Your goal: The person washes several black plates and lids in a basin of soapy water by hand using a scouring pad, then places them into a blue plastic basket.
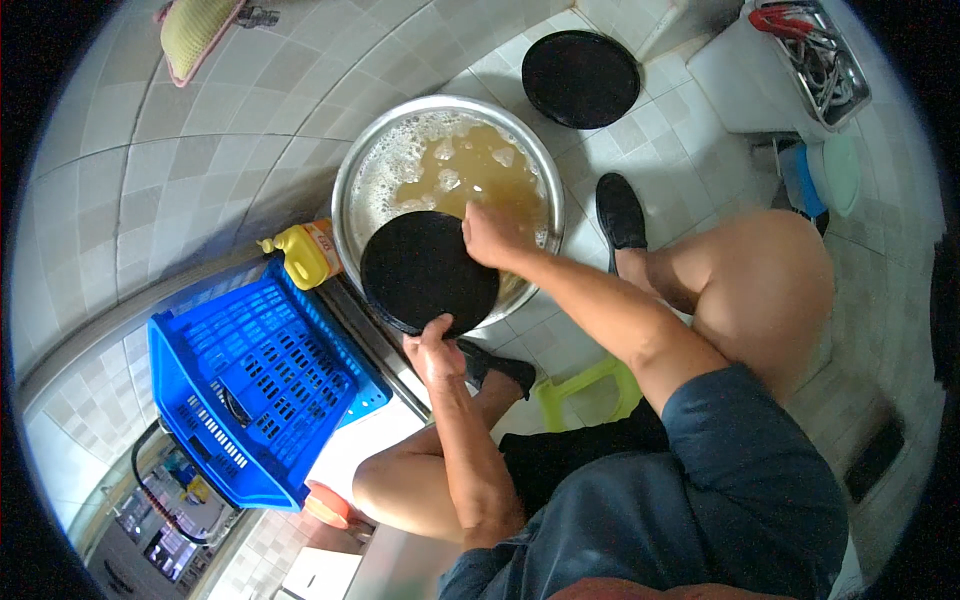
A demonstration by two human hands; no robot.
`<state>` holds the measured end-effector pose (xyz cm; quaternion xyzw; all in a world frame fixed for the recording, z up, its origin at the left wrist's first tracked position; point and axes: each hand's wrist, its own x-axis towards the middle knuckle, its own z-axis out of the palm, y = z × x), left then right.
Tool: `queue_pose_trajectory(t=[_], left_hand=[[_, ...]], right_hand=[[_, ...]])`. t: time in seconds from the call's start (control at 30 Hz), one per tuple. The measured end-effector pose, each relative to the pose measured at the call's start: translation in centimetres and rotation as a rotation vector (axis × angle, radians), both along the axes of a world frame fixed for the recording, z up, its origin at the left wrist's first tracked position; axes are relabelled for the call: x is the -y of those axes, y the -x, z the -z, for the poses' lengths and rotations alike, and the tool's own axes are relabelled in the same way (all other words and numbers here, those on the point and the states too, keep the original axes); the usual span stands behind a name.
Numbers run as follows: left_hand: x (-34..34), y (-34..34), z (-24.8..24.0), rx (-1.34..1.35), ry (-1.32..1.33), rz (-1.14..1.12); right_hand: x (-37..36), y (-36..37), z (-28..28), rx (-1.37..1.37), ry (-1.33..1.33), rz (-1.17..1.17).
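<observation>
A round black plate (425,270) is tilted over the near left rim of a large metal basin (347,205). My left hand (436,352) grips its near edge, thumb on top. My right hand (492,236) is closed at its right edge; the fingertips are hidden, so anything else in them does not show. Brownish soapy water (470,175) fills the basin, with white foam along the left and far sides. Another round black plate (580,79) lies on the tiled floor beyond the basin, to the right.
A yellow bottle (305,257) stands left of the basin, beside a blue plastic basket (255,380). Near my legs is a green stool (560,395). At far right, a metal tray (838,85) holds utensils, with pale bowls (832,175) below. A yellow pad (198,35) is at top left.
</observation>
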<state>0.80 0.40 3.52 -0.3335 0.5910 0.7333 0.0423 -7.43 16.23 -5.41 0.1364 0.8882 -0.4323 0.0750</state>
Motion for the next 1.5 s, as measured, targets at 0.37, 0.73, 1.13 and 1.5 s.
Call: queue_pose_trajectory(t=[0.37, 0.73, 1.13, 1.5], left_hand=[[-0.3, 1.1, 2.0, 0.166, 0.019, 0.045], [-0.2, 2.3, 8.6, 0.194, -0.305, -0.114], [0.6, 4.7, 19.7, 0.310, -0.549, -0.208], [-1.6, 4.8, 15.3, 0.159, -0.149, 0.226]], right_hand=[[5.5, 0.7, -2.1, -0.312, 0.360, -0.249], [-0.7, 1.7, 5.4, 0.135, 0.182, 0.067], [-0.9, 2.0, 6.5, 0.163, 0.387, 0.362], [-2.5, 0.6, 4.1, 0.433, 0.942, 0.433]])
